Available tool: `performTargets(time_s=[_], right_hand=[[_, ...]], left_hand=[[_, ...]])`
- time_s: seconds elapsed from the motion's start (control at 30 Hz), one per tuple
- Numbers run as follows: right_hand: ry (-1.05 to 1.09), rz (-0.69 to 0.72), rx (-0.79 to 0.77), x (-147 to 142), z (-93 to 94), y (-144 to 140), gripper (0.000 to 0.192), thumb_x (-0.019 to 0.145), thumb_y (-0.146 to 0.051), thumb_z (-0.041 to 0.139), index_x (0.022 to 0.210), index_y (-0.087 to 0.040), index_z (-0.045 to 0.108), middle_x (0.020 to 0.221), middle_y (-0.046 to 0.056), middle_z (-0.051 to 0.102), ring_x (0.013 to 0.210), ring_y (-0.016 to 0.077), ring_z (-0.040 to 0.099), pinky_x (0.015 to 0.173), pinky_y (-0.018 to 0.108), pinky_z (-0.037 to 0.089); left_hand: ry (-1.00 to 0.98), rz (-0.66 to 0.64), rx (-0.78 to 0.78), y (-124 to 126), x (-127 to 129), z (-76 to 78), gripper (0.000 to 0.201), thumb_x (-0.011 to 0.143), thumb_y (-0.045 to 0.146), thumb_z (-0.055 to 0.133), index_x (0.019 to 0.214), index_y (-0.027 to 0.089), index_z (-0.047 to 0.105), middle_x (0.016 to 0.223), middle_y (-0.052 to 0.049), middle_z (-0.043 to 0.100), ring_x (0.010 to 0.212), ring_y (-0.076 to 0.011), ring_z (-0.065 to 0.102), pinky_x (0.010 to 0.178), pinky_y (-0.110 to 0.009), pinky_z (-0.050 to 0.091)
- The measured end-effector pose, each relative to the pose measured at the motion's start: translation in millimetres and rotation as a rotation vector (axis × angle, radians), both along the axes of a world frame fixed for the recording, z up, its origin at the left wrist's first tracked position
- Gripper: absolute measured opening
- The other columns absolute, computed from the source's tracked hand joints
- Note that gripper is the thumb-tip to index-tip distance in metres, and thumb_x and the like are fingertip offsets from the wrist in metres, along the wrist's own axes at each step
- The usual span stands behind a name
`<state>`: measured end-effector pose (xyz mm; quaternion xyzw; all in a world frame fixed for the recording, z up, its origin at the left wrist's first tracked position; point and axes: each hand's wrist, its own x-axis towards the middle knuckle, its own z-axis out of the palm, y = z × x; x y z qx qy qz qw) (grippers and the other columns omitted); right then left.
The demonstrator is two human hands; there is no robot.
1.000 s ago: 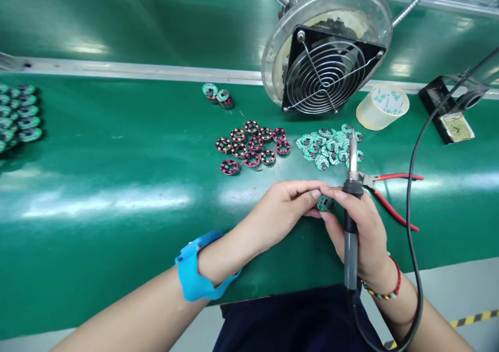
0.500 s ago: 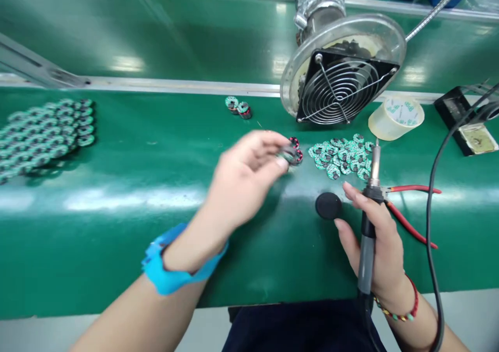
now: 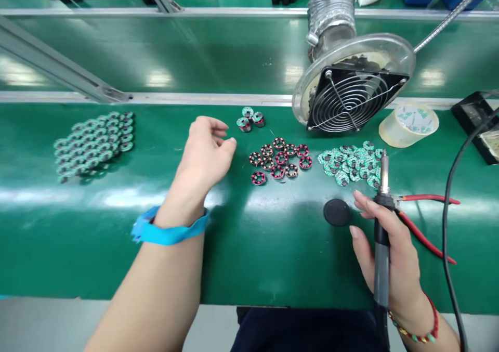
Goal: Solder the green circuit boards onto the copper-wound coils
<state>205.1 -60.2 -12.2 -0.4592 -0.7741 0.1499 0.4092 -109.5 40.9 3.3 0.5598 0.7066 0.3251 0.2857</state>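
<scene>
My left hand (image 3: 206, 152), with a blue wrist strap (image 3: 171, 230), hovers over the green bench, its fingers loosely bent, the thumb apart and nothing visible in them. Just to its right stand three small wound motor cores (image 3: 244, 125) topped with green ring boards. Farther right lie several bare copper-wound cores (image 3: 281, 158). A soldering iron (image 3: 382, 261) rests in the grip of my right hand (image 3: 403, 258), tip pointing away from me. Its thumb and fingertips are spread beside a black round disc (image 3: 337, 212). Beyond the fingertips is a pile of green ring boards (image 3: 351, 162).
A fume extractor fan (image 3: 354, 100) overhangs the back of the bench. Behind the iron stands a tape roll (image 3: 408, 126), and red-handled pliers (image 3: 424, 237) lie to its right. A black cable (image 3: 448, 227) loops at the right. Rows of board-topped cores (image 3: 93, 144) fill the left.
My left hand has moved left from the bare cores and let go of a core with a board, which stands with the two others. My right hand keeps the iron. The view has shifted.
</scene>
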Motion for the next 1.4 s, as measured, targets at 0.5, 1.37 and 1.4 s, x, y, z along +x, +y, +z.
performTargets(time_s=[0.5,1.37,1.4], right_hand=[[0.041,0.024,-0.081,-0.6,0.7,-1.5,0.060,0.087,-0.004,0.062,0.141,-0.023,0.046,0.130,0.007,0.066,0.113,0.0182,0.065,0.101,0.034,0.054],[-0.086,0.022,-0.016,-13.5,0.3,1.1,0.051,0.093,-0.021,0.059,0.140,-0.028,0.039,0.099,0.007,0.065,0.087,0.0242,0.066,0.069,0.040,0.061],[-0.082,0.027,-0.039,-13.3,0.0,1.1,0.050,0.094,-0.021,0.058,0.140,-0.028,0.039,0.099,0.007,0.065,0.087,0.0242,0.066,0.069,0.040,0.061]], left_hand=[[0.255,-0.328,-0.040,-16.0,22.3,21.9,0.030,0.086,0.029,0.060,0.114,0.019,0.064,0.092,-0.004,0.062,0.080,-0.0193,0.057,0.075,-0.034,0.048],[-0.264,-0.748,-0.301,-60.1,121.4,14.0,0.029,0.095,0.030,0.044,0.068,0.018,0.049,0.066,0.004,0.051,0.063,-0.0104,0.045,0.058,-0.024,0.035],[-0.279,-0.725,-0.312,-59.8,121.5,12.7,0.030,0.094,0.031,0.045,0.067,0.019,0.049,0.064,0.005,0.050,0.061,-0.0104,0.044,0.057,-0.024,0.035]])
